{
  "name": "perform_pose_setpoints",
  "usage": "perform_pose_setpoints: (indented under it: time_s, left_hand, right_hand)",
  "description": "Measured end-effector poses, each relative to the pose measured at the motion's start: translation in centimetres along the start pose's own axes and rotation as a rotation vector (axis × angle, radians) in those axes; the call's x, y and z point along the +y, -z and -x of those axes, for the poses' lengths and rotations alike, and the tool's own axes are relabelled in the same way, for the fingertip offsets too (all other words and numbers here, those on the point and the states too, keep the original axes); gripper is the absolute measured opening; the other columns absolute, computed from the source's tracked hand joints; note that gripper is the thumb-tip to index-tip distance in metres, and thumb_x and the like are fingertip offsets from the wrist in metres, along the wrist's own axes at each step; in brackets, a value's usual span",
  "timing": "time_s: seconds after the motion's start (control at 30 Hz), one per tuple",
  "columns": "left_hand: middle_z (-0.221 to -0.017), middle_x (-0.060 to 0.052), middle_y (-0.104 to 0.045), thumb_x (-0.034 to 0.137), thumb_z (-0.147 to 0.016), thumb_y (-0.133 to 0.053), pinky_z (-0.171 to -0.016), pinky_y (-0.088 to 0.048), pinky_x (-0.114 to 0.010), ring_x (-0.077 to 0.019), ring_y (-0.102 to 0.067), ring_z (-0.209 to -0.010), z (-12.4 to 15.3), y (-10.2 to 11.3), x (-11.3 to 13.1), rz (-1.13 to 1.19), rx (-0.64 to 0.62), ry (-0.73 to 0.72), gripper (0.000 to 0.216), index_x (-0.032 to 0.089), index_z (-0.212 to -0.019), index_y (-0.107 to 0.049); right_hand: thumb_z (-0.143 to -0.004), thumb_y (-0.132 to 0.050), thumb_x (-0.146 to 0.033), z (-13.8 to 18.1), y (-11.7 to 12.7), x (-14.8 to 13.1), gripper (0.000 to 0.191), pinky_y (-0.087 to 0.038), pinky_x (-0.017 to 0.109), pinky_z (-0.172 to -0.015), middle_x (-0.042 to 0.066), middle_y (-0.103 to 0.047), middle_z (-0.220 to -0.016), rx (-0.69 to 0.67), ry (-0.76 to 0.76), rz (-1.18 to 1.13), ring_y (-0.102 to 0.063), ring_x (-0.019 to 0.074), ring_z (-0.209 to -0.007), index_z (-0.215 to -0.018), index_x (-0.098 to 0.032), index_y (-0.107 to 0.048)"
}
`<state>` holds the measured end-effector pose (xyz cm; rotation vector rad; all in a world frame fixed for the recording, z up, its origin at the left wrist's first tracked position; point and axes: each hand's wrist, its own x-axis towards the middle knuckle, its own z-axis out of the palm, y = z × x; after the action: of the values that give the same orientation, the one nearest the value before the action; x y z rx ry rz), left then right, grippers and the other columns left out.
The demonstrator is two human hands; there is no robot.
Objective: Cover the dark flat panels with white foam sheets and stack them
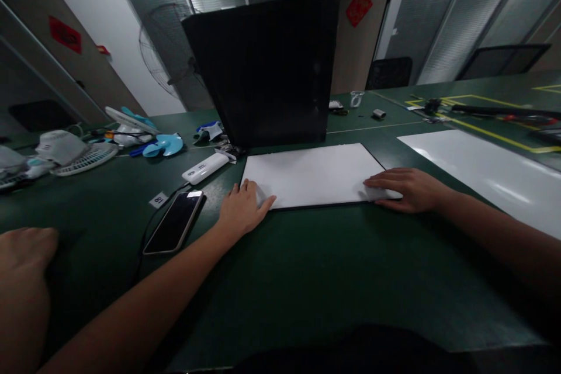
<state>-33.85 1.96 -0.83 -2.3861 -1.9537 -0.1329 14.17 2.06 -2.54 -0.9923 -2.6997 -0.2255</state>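
A white rectangular panel (313,175) with a dark edge lies flat on the green table (307,280) in front of me. My left hand (243,207) is at its near left corner, fingers bent along the left side and thumb across the front edge. At the near right corner, my right hand (405,190) has its fingers above and thumb lower, with white material showing between them. Directly behind stands a large black flat panel (272,70), tilted slightly. How it is supported is hidden.
Left of me are a phone (175,222), a white stick-shaped device (205,168) with a cable, blue fan blades (163,145) and white fan parts (65,149). Another person's closed hand (28,248) rests at far left. A glossy white sheet (486,169) lies right.
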Motion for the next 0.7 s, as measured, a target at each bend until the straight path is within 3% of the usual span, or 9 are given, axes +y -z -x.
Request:
perform_pose_setpoints:
  time_s: [0.43, 0.57, 0.7]
  left_hand:
    - [-0.145, -0.019, -0.059, 0.068, -0.103, -0.035, -0.105, -0.049, -0.054, -0.0406, -0.056, -0.131, -0.1, -0.2, -0.2, -0.013, 0.032, -0.061, 0.066, 0.017, -0.139, -0.058]
    - [-0.144, -0.019, -0.059, 0.066, -0.103, -0.036, -0.104, -0.05, -0.053, -0.0404, -0.056, -0.131, -0.1, -0.2, -0.2, -0.009, 0.029, -0.064, 0.066, 0.017, -0.142, -0.056]
    - [-0.146, -0.019, -0.058, 0.067, -0.103, -0.035, -0.104, -0.05, -0.054, -0.0404, -0.055, -0.131, -0.2, -0.4, -0.3, -0.006, 0.033, -0.064, 0.068, 0.016, -0.146, -0.053]
  right_hand:
    - [-0.099, -0.06, -0.04, 0.0, 0.0, 0.1, 0.047, -0.056, 0.05, -0.1, 0.005, -0.066, -0.143, 0.049, 0.024, 0.004, -0.067, 0.0262, -0.121, -0.144, -0.029, -0.063]
    - [-0.104, -0.048, -0.045, 0.7, 0.7, 1.6, 0.046, -0.05, 0.052, -0.107, 0.011, -0.062, -0.146, 0.115, -0.286, 0.224, -0.063, 0.03, -0.124, -0.141, -0.022, -0.066]
    - [-0.105, -0.033, -0.059, 3.2, 1.3, 4.4, 0.07, -0.043, 0.061, -0.109, 0.023, -0.039, -0.163, 0.028, -0.775, 0.403, -0.049, 0.0422, -0.139, -0.157, -0.014, -0.049]
